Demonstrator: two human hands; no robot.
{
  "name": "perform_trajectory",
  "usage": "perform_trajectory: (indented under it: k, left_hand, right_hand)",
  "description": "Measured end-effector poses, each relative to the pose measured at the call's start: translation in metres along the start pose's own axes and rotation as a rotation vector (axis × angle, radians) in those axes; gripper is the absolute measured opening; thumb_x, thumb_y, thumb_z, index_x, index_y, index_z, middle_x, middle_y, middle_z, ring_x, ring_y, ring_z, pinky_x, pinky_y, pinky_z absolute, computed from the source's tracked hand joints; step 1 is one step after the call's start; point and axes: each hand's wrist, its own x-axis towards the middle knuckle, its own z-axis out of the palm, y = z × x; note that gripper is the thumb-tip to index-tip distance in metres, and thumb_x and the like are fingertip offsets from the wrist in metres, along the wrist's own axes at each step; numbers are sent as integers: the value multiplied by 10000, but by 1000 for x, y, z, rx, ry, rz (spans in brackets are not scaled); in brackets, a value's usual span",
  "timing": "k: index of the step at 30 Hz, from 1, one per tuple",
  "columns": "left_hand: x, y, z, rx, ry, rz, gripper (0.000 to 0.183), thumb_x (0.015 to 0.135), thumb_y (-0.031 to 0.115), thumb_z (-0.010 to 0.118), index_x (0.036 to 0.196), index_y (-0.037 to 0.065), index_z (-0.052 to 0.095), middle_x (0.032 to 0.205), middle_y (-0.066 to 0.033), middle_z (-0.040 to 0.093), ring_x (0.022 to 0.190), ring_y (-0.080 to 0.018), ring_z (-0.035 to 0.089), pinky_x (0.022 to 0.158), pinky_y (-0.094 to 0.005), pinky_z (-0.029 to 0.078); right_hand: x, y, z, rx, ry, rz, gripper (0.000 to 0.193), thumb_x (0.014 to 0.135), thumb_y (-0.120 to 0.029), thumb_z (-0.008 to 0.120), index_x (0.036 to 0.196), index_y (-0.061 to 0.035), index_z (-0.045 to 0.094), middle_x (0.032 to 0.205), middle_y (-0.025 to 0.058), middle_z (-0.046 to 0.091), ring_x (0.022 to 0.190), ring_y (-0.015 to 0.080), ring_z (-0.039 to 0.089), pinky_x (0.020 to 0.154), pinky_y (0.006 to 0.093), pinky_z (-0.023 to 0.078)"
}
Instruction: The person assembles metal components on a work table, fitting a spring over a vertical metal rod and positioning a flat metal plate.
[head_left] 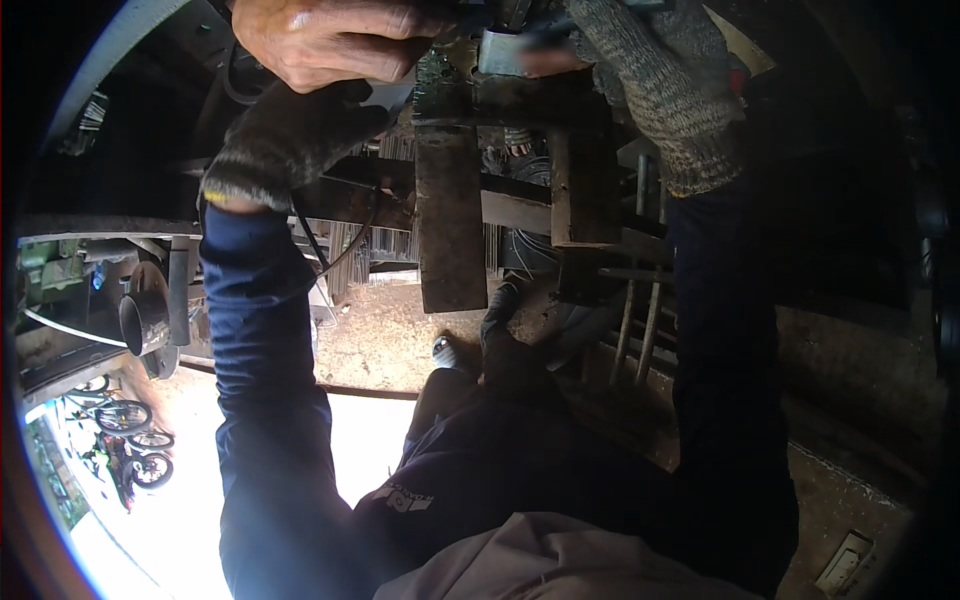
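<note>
My left hand wears a grey knit glove and reaches in from the left. Its fingers curl beside a pale flat metal edge; what they close on is hidden. Another person's bare hand lies just above it, fingers bent. On the right, my right hand, gloved alike, bends its fingers toward a short grey metal piece at the top middle; its grip is hidden in shadow. A blurred bare fingertip touches near that piece; whose it is I cannot tell. Below stands a dark worn upright plank.
A shorter dark block hangs right of the plank. A thin cable loops by my left wrist. Metal rods stand lower right. A round pipe end sits at left, with bicycles outside in bright light.
</note>
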Motion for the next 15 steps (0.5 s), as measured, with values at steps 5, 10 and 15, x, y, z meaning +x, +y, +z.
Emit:
perform_trajectory:
  k: [5, 10, 15]
  left_hand:
    - [-18, 27, -12, -258, -160, -166, 348, 913, 125, 741, 1247, 58, 668, 1084, -117, 752, 950, -236, 740, 812, -331, 584]
    - [-44, 60, 2, -429, -26, -432, 322, 927, 164, 737, 1225, 60, 675, 1013, -134, 762, 919, -239, 757, 789, -348, 590]
    - [-73, 62, 22, -287, 218, -358, 233, 919, 152, 742, 1135, 75, 704, 936, -96, 772, 884, -242, 760, 768, -351, 581]
  right_hand:
    - [2, 8, 3, -38, 6, -58, 256, 958, -148, 755, 1183, -55, 677, 922, 51, 732, 720, 115, 669, 576, 254, 526]
    - [8, 19, -1, -56, 27, -252, 274, 958, -145, 754, 1202, -47, 677, 975, 58, 738, 796, 137, 686, 649, 268, 550]
    - [14, 24, 7, 75, 21, -321, 263, 956, -120, 745, 1197, -40, 678, 1053, 83, 732, 974, 187, 694, 821, 321, 573]
